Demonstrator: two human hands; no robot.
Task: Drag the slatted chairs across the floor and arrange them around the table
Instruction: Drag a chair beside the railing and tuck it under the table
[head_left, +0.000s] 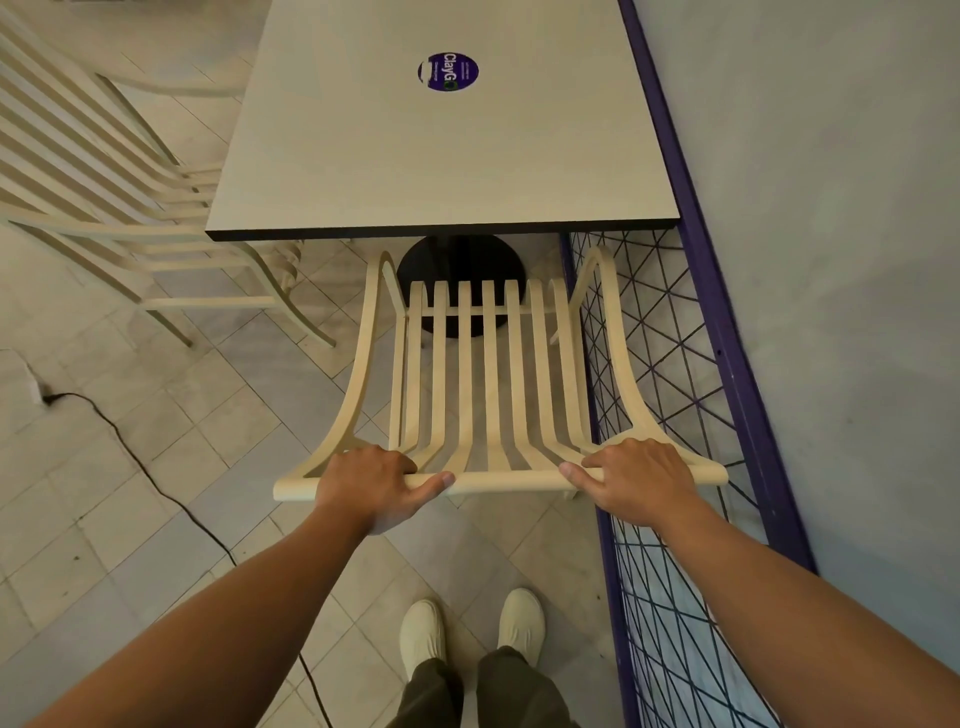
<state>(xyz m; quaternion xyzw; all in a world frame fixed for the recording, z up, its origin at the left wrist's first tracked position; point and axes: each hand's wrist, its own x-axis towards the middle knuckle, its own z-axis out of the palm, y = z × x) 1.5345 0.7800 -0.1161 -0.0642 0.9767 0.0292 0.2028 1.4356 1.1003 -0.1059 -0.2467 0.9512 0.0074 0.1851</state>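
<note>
A cream slatted chair (491, 374) stands straight in front of me, its seat partly under the near edge of the pale square table (441, 171). My left hand (376, 480) grips the left part of the chair's top rail, fingers curled over it. On the right part of the same rail my right hand (636, 475) is closed too. A second slatted chair (93, 208) stands at the table's left side, its seat tucked under the edge. The table's black round base (462, 260) shows behind the near chair's slats.
A purple-framed wire mesh fence (670, 364) runs close along the chair's right side, with a grey wall beyond. A black cable (130, 452) trails across the tiled floor at left. My two pale shoes (470, 631) stand just behind the chair.
</note>
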